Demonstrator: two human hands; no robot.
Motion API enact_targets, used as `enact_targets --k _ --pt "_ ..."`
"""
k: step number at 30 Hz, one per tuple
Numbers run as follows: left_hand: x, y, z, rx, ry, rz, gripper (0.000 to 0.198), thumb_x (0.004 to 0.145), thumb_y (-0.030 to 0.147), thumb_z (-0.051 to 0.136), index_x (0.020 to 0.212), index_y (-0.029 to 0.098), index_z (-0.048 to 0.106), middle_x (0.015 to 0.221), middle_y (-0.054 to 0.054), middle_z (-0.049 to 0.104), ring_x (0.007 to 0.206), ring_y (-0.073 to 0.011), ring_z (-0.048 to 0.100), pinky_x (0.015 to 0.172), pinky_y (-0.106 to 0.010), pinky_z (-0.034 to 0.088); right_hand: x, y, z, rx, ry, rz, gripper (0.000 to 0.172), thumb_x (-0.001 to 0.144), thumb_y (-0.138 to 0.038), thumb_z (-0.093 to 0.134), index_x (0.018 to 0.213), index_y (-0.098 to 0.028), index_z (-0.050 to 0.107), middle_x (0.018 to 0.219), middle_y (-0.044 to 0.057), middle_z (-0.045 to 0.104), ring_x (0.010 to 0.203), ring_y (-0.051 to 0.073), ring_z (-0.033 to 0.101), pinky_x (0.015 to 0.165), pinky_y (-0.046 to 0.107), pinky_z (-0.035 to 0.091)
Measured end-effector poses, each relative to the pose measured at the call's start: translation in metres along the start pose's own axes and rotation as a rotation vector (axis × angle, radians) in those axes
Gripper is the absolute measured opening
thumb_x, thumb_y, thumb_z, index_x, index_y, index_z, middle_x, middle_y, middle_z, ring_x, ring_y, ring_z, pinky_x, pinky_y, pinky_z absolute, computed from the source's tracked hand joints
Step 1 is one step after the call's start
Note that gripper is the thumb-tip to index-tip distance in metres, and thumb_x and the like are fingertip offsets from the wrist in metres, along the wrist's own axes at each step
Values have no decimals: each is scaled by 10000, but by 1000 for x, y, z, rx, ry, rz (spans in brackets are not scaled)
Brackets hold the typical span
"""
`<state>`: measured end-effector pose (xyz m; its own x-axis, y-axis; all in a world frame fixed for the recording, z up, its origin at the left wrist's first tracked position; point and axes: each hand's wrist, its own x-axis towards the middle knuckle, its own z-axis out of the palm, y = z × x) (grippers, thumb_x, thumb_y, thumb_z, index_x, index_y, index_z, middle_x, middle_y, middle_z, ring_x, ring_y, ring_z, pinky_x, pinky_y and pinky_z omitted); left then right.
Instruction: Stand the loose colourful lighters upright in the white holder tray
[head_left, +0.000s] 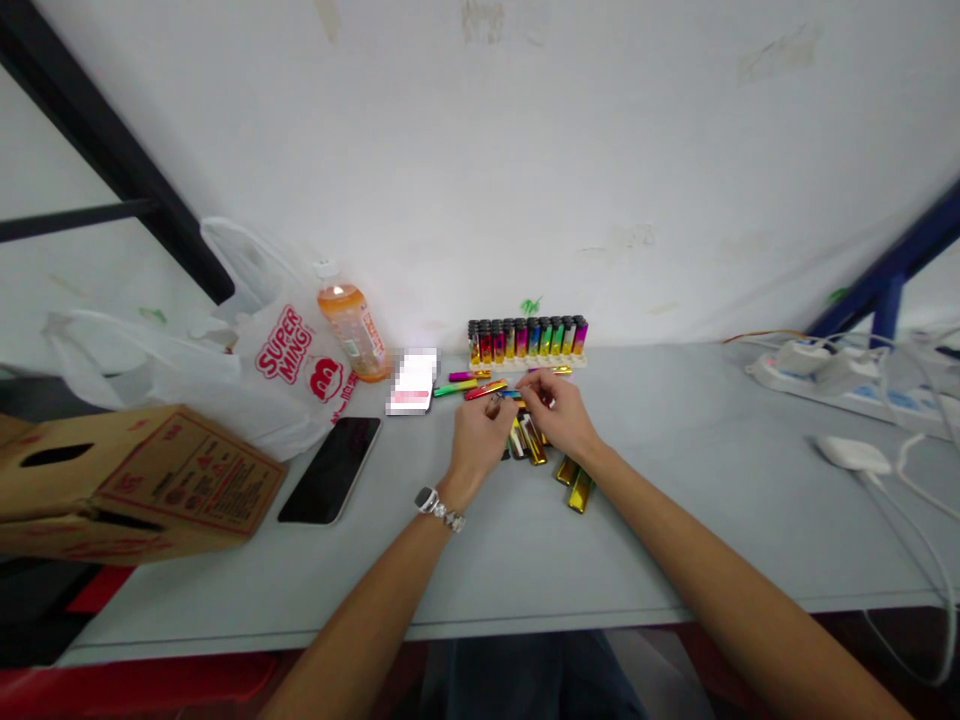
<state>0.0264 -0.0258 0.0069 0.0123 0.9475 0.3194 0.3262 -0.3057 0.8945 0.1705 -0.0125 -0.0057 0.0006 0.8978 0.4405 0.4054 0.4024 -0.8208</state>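
Both hands meet over a cluster of loose, shiny lighters in the middle of the table. My left hand [481,432], with a watch [439,508] on its wrist, is closed with thumb and fingers pinched together. Opposite it, my right hand [559,412] is pinched too. A blue and orange lighter [512,394] shows between the fingertips, partly hidden by them. Beyond the hands lie a red lighter [486,390], a green-yellow lighter [455,388] and a purple one [469,377]. Several gold lighters [580,492] lie nearer, beneath and beside the right wrist.
A pale rack [577,364] of upright black-topped lighters stands by the wall. Leftward are a lit phone [412,382], a dark phone [330,472], an orange drink bottle [352,325], a plastic bag [262,370] and a cardboard box [150,480]. A power strip [847,385] and charger [853,454] lie right.
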Motion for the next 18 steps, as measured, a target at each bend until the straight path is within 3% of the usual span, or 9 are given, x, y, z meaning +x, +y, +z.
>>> enact_targets --k 6,9,12,15,18 --pt "0 -2 -1 69 12 -6 423 845 401 555 527 206 355 498 58 315 483 -93 275 480 -255 191 -2 -8 1 69 -37 23 204 889 -390 560 875 -196 624 623 -36 524 569 129 473 549 263 363" --pt "-2 -2 -4 174 -11 35 440 888 520 523 597 193 478 558 29 462 541 -120 404 534 -256 266 -2 -16 0 199 -71 82 349 916 -511 519 778 -196 583 622 -30 521 575 125 470 544 259 367" --pt "-5 -1 -8 255 -54 46 489 975 552 344 711 197 555 675 -8 590 653 -164 520 618 -279 336 -3 -23 -1 296 -133 159 473 915 -606 483 685 -197 530 596 -30 509 543 111 448 530 255 364" --pt "-6 -2 -8 276 -103 86 542 1014 531 204 748 209 549 759 -28 633 764 -199 565 722 -317 395 -3 -24 0 284 -152 184 436 851 -590 603 695 -186 549 614 -27 546 556 106 477 549 250 390" --pt "-6 -4 -4 255 -113 160 513 1021 514 192 790 214 539 828 -44 643 839 -214 574 824 -351 430 -2 -21 0 256 -134 184 386 772 -535 716 726 -178 575 640 -20 577 583 112 511 553 246 417"
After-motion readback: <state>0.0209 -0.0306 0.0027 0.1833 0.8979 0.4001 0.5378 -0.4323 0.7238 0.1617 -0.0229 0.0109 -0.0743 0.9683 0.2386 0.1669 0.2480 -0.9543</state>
